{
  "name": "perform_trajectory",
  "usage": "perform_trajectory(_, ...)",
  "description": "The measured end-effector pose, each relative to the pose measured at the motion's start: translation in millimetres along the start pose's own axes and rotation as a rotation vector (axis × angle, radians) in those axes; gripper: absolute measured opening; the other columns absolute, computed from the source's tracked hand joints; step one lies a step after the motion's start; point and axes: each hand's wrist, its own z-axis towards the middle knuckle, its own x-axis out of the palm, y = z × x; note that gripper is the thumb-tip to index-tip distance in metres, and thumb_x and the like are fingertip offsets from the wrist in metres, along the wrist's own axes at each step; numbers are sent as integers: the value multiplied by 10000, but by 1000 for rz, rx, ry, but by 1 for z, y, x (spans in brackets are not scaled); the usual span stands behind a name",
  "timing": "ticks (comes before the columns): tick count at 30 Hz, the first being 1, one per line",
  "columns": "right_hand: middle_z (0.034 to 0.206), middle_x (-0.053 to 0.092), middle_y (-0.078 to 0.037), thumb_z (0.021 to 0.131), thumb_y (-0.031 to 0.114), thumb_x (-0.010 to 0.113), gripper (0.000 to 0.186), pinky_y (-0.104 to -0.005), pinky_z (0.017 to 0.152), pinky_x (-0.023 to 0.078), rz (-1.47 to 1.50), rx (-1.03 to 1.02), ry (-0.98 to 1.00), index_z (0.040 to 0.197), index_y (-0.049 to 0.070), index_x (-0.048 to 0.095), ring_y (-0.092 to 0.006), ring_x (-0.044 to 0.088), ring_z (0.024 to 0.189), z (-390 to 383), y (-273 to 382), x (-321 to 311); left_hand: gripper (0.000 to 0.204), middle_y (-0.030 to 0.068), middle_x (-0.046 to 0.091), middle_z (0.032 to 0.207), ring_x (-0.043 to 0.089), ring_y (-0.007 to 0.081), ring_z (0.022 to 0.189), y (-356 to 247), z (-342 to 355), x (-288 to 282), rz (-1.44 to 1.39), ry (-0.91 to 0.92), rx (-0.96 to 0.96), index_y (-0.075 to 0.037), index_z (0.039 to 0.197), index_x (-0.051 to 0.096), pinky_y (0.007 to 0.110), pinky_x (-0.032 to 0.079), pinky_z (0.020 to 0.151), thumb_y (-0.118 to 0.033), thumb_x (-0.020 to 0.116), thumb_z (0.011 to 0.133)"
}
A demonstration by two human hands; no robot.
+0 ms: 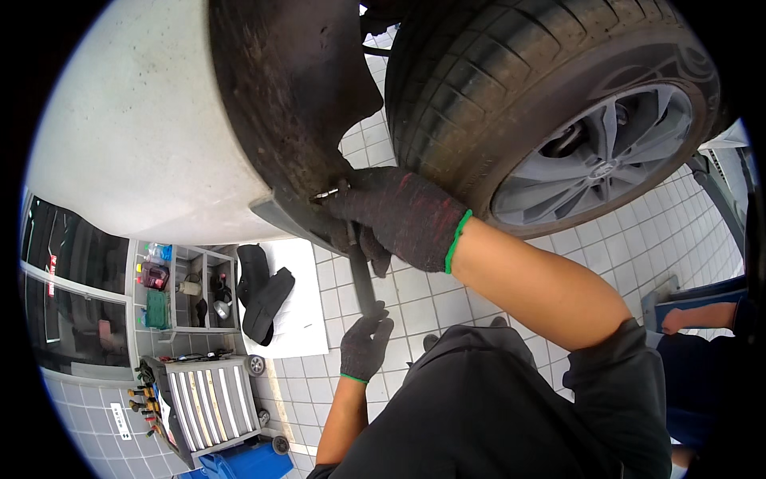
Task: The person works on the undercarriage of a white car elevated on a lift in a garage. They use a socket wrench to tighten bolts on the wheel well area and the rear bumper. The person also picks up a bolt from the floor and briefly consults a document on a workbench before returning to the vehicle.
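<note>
My right hand, in a dark glove with a green cuff, is closed at the lower edge of the black wheel-arch liner, around a small silver tool piece. A long dark tool handle runs down from beneath it to my left hand, also gloved, whose fingers are wrapped round its lower end. The liner borders the white car body panel. The tool's tip is partly hidden by my right hand. Right of the liner is the wheel with a grey alloy rim.
At lower left stand a tool cart, a blue bin and a shelf with bottles. Black parts lie on a white sheet. A co-worker's hand and dark sleeve show at right, beside blue equipment.
</note>
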Motion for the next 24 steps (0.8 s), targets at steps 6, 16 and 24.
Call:
perform_trajectory(6,1107,695,-208,968,53,608,430,-449,840,571,-333,-260,-449,1397,81,602,-372,693,978,4,-28,24,445,123,765,1200,744,242,1070,0,1,-1,-24,-22,25,-93,1390,658,366,572,938,-281,700,989)
perform_trajectory(16,1243,687,-190,925,6,634,336,-414,902,584,-258,-593,-569,1248,69,698,-353,699,1077,12,-45,30,444,117,764,1206,743,217,1054,12,-8,-5,-50,-34,-26,-74,1392,651,354,569,940,-262,709,994)
perform_trajectory(24,1346,659,-202,958,70,655,308,-409,949,579,-319,-700,-628,1262,59,704,-354,699,1137,16,-54,29,448,132,761,1209,742,230,1077,1,-4,1,-20,-2,-9,-79,1396,647,365,566,953,-284,696,1001)
